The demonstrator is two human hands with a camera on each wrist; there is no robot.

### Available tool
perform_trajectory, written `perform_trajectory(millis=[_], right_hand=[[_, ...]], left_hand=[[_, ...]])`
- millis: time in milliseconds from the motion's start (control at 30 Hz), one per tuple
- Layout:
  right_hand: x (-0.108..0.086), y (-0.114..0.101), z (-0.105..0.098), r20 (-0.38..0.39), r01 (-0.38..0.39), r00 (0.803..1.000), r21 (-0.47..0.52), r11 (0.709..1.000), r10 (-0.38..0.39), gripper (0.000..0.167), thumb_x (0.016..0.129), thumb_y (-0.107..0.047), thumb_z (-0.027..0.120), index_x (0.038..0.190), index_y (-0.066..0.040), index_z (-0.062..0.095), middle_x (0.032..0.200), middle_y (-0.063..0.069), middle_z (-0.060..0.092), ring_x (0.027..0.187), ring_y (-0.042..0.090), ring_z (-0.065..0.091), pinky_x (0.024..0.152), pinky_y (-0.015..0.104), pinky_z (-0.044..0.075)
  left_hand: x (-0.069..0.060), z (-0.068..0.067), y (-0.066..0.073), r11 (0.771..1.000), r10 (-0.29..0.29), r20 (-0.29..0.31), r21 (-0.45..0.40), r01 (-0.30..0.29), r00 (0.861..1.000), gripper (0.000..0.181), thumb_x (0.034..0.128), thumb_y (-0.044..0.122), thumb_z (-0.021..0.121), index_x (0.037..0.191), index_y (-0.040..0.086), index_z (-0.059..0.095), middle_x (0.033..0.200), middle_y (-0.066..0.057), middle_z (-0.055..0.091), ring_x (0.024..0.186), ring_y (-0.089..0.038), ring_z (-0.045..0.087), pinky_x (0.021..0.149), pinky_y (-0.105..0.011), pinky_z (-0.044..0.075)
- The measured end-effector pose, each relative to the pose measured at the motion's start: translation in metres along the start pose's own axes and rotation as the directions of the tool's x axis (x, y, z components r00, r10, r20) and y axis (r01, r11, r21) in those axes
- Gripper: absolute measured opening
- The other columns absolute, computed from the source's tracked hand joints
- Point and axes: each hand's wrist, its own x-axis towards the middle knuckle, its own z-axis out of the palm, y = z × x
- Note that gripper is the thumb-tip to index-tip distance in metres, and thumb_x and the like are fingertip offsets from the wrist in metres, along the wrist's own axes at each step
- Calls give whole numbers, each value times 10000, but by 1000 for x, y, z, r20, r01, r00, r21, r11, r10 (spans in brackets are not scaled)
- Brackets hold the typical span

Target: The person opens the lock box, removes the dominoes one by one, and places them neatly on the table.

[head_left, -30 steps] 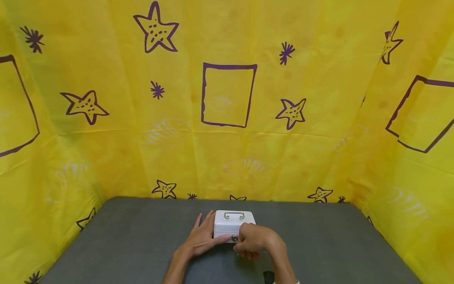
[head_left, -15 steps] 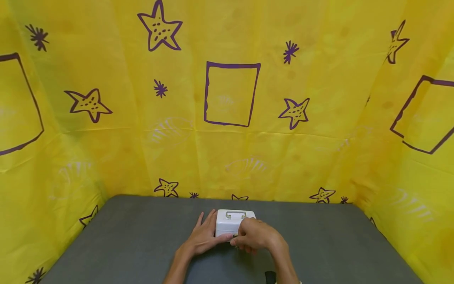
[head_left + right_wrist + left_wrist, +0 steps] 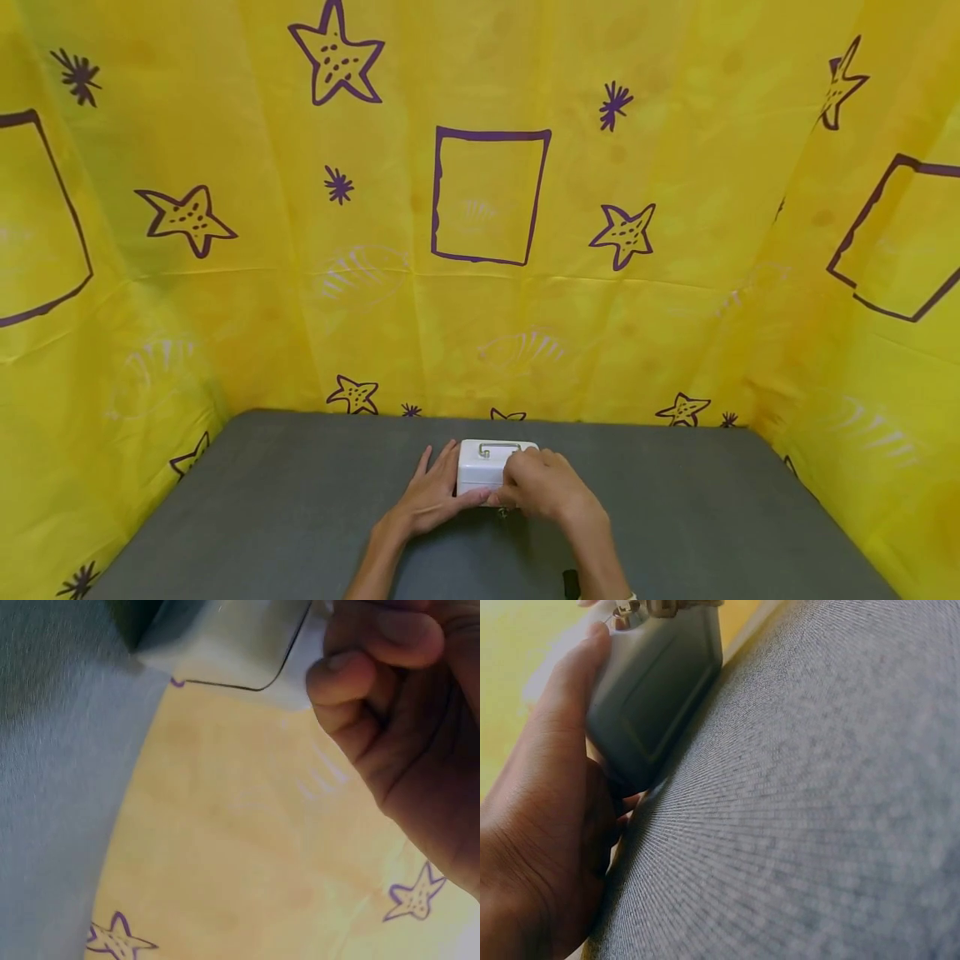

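1. The white box point(image 3: 480, 477) sits upright on the grey table point(image 3: 315, 500), near the far edge and directly ahead of the person at 12 o'clock. Its long axis runs from 9 to 3 o'clock; the metal handle point(image 3: 498, 443) on its lid lies the same way.
2. The front, with its round lock point(image 3: 626, 616), faces the person at 6 o'clock.
3. The left hand point(image 3: 429, 502) lies at the box's 9 o'clock side, fingers straight and slightly spread, touching it; the thumb stretches across the front towards the lock.
4. The right hand point(image 3: 546, 485) is at the box's 4 o'clock corner, fingers curled inward, apparently gripping the keys point(image 3: 503, 513), which show just below; the contact itself is hidden.
5. Beyond, a patterned yellow cloth point(image 3: 480, 312) hangs at 12 o'clock.
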Motion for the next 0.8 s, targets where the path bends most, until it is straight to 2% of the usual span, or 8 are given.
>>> perform_trajectory(millis=[67, 200, 500, 633, 800], right_hand=[[1, -1, 1, -24, -3, 1000, -52, 999, 2, 360, 823, -342, 859, 585, -177, 644, 602, -66, 523, 602, 104, 460, 577, 293, 398], [1, 0, 2, -38, -6, 999, -86, 996, 3, 340, 780, -351, 885, 589, -169, 670, 600, -49, 531, 600, 115, 465, 572, 303, 403], [0, 8, 0, -6, 0, 1000, 29, 1000, 0, 337, 912, -344, 789, 631, -190, 684, 590, -108, 552, 581, 55, 449, 573, 256, 385], [0, 7, -2, 20, -8, 1000, 61, 998, 7, 323, 918, -309, 790, 638, -183, 689, 574, -109, 556, 563, 55, 455, 558, 248, 387], [-5, 6, -4, 42, -71, 997, 72, 995, 68, 313, 898, -274, 810, 640, -157, 677, 593, -76, 556, 569, 94, 477, 558, 267, 394]], left_hand=[[0, 0, 0, 1000, -5, 4, -6, 5, 1000, 981, 937, 649, 614, 1611, 1, 315, 1671, -208, 381, 1612, -402, 261, 1316, -652, 56], [0, -1, 1, 1000, -16, 14, -18, 17, 1000, 994, 931, 653, 623, 1616, 6, 307, 1680, -213, 361, 1616, -407, 244, 1317, -653, 52], [-2, -2, 2, 999, -41, 35, -11, 42, 999, 1014, 941, 662, 610, 1628, -4, 275, 1694, -215, 332, 1625, -391, 230, 1321, -642, 45], [-2, -2, 2, 999, -47, 37, -14, 47, 998, 1010, 944, 667, 604, 1634, 9, 269, 1699, -205, 327, 1627, -385, 225, 1322, -641, 39], [-1, -3, 2, 999, -42, 35, -30, 43, 999, 985, 944, 656, 607, 1629, 24, 289, 1694, -193, 342, 1626, -388, 226, 1321, -643, 26]])
